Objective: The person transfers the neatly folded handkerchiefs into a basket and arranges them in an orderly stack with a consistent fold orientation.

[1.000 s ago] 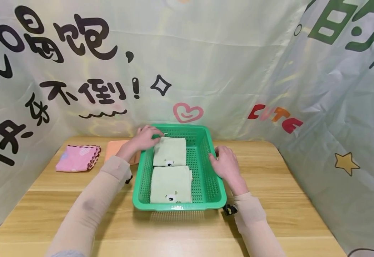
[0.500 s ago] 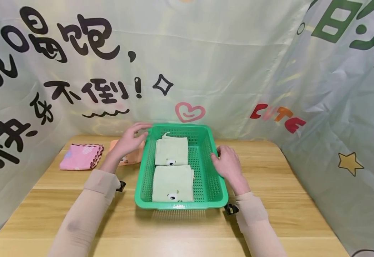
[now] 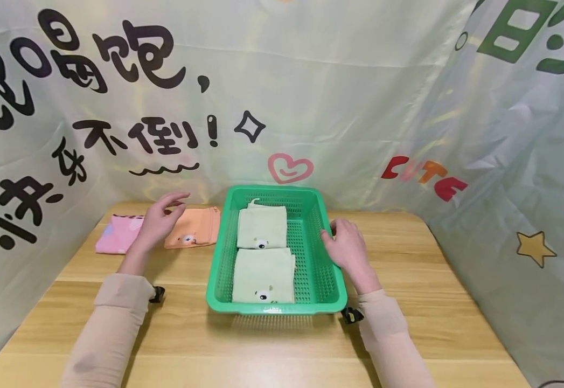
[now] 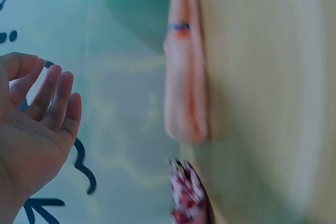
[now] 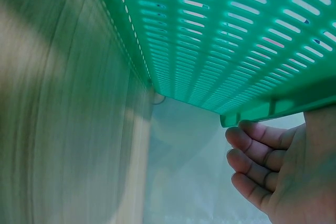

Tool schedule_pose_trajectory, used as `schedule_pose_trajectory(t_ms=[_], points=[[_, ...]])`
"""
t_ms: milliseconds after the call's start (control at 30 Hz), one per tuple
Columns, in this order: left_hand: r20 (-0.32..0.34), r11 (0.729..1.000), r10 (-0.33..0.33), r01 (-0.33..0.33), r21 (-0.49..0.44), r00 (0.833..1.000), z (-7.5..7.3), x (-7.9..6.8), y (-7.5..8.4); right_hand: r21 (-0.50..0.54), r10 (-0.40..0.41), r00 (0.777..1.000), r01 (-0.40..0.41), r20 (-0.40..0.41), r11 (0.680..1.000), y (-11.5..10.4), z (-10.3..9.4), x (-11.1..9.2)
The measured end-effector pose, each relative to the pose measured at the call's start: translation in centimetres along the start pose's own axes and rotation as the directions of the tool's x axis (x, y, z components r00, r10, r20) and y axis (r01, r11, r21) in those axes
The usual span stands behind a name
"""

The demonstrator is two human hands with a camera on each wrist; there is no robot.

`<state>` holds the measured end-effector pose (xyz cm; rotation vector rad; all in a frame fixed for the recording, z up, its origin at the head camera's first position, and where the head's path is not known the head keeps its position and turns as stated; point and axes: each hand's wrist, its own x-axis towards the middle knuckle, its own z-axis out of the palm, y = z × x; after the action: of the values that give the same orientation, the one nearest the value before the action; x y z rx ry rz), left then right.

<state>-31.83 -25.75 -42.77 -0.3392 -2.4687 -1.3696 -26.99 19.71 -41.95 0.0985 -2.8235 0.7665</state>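
A green plastic basket (image 3: pixel 276 309) stands on the table, with two folded pale-green towels, a far one (image 3: pixel 262 225) and a near one (image 3: pixel 261 274), along its left side. My right hand (image 3: pixel 347 247) holds its right rim, thumb on top; in the right wrist view its fingers (image 5: pixel 251 142) curl below the rim. My left hand (image 3: pixel 159 222) hovers with loosely bent fingers and nothing in it. Below that hand lie a folded pink towel (image 3: pixel 113 236), partly hidden by it, and a folded orange towel (image 3: pixel 199 227) with a small animal face.
The wooden table (image 3: pixel 175 334) reaches back to a printed cloth wall (image 3: pixel 359 118), which also encloses both sides. The orange towel lies close beside the basket's left wall. Dark camera mounts (image 3: pixel 157 294) sit at my wrists.
My left hand has left the basket's far left edge and moved left, past the orange towel to the pink one. The right hand keeps its place on the rim. The head view has shifted slightly.
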Motion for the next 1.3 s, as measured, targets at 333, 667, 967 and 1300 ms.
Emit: schedule_pose_trajectory(t_ms=[333, 667, 967, 1300], points=[[0.112, 0.993, -0.052, 0.040, 0.110, 0.992, -2.1, -1.6, -2.6, -0.005, 0.002, 1.000, -0.002, 0.006, 1.000, 0.1, 0.0, 0.0], [0.228, 0.973, -0.076, 0.022, 0.231, 0.971, -2.9, -2.1, -4.1, -0.001, 0.002, 1.000, -0.002, 0.007, 1.000, 0.1, 0.0, -0.1], [0.323, 0.960, -0.126, 0.033, 0.279, 0.938, -3.5, -1.6, -5.2, -0.002, -0.006, 1.000, 0.006, 0.000, 1.000, 0.0, 0.0, 0.1], [0.392, 0.952, -0.142, 0.017, 0.305, 0.909, -3.1, -1.3, -6.2, -0.005, -0.002, 1.000, 0.002, 0.001, 1.000, 0.1, -0.1, 0.0]])
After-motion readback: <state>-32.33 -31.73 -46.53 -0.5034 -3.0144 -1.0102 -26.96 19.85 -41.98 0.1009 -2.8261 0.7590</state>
